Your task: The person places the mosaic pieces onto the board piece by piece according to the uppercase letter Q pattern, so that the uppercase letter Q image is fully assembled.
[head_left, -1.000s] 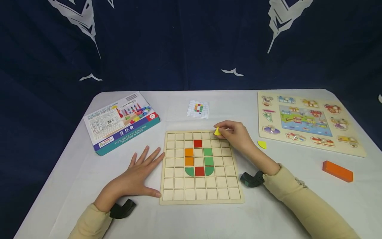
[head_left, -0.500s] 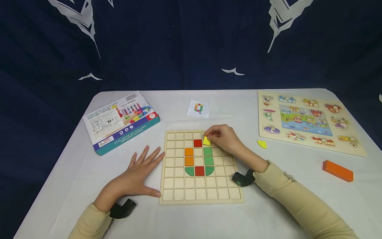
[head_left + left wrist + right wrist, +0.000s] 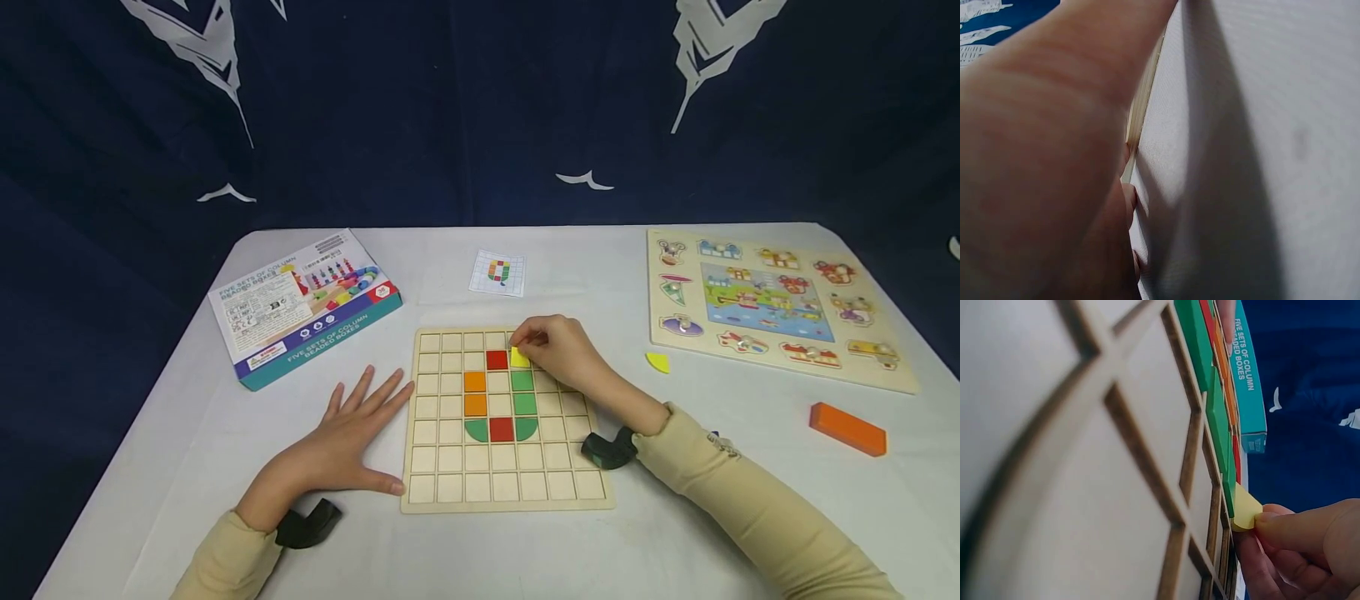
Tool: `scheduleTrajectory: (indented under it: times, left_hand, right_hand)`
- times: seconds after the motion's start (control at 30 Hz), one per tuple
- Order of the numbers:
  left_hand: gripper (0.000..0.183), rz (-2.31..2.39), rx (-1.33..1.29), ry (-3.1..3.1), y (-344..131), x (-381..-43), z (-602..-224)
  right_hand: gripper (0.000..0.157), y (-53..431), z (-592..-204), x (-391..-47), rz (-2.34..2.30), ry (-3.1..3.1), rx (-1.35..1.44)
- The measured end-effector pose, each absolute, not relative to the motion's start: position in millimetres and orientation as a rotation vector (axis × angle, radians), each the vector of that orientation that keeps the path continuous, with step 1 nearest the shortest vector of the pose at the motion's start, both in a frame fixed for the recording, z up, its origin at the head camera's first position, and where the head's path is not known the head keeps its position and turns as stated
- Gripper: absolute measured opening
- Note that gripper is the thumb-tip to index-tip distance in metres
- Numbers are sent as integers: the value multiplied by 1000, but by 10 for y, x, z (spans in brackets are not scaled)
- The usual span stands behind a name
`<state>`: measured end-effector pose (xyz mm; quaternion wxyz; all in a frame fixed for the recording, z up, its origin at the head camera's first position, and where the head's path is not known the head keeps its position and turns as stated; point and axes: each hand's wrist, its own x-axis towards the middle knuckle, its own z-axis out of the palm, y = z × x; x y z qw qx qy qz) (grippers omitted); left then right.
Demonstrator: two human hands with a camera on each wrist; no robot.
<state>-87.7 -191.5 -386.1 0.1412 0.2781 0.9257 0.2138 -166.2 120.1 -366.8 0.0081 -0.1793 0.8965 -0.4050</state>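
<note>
In the head view my right hand pinches a yellow tile at the square right of the upper red tile on the wooden grid board. The right wrist view shows the yellow tile between thumb and fingers, against the row of green tiles. Whether it lies flat in its square, I cannot tell. Fingers spread, my left hand rests at the board's left edge, its thumb by the lower left corner. Orange tiles and a lower red tile sit in the grid.
Behind the board lies a small pattern card. A yellow quarter-round tile is on the white cloth to the right, near an animal puzzle board and an orange block. A box stands at the back left.
My right hand has carried the yellow tile leftward from the board's upper right to beside the upper red tile, where the tile has straightened. My left hand stays put.
</note>
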Motion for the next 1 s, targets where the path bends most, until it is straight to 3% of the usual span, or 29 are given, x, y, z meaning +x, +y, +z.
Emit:
scheduleTrajectory:
  times: [0.47,1.0]
  left_hand:
    - [116,621,801,2660,-1901,-860,-3867]
    - [116,630,806,2657,-1903,-869,-3833]
  right_hand:
    - [7,1369,-3598,-1580,-1325,2751,-576]
    - [19,2704,-3456,-1186,-1267,2924,-207]
